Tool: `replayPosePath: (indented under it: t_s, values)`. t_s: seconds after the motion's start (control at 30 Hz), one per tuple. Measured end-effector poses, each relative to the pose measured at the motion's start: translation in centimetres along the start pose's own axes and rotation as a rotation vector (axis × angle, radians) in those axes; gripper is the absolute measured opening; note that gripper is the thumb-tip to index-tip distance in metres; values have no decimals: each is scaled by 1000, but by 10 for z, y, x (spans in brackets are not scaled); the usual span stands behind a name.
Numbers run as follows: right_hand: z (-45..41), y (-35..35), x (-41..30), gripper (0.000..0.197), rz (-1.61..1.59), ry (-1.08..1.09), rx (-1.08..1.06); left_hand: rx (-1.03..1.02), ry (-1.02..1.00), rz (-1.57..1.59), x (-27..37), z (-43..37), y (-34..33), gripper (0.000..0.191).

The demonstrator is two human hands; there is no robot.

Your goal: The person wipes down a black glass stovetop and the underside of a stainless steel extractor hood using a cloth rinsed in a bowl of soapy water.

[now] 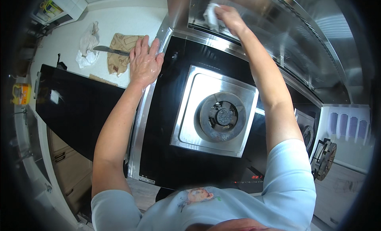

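My right hand (232, 18) grips a crumpled white cloth or paper wipe (212, 17) against the stainless steel panel (262, 31) at the back of the cooktop. That hand and the wipe look slightly blurred. Wet and spread flat, my left hand (146, 62) rests at the metal rim (150, 92) of the cooktop, holding nothing. Its fingers overlap a brown patterned cloth or paper (120, 41). Across this lies a knife (111, 50), its handle end hidden by my fingers. Between my arms is the black glass cooktop (166, 120) with a steel drip tray (186, 123) and a round burner (223, 116).
A crumpled plastic bag (89, 37) and white tissue (86, 58) lie on the white counter (140, 18). A black glass panel (77, 97) stands left of the cooktop. At far left is an orange-yellow bottle (21, 94). Right of my arm sits a round grate-like part (326, 161).
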State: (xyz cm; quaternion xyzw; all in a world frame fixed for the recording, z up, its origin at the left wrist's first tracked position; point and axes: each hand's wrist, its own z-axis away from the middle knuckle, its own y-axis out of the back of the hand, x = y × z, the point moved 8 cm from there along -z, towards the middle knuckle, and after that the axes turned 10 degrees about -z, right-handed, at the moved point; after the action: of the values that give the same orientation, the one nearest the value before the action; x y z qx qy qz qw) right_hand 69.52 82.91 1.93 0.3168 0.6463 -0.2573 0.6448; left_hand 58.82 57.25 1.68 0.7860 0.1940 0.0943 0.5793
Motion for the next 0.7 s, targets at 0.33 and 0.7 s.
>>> replayPosePath:
  t_s: [0.33, 0.7]
  values:
    - [-18, -59, 31, 27, 1048, 193, -489, -38, 23, -9, -2, 2, -3, 43]
    - [13, 8, 29, 23, 857, 140, -351, -42, 15, -38, 0, 0, -2, 43]
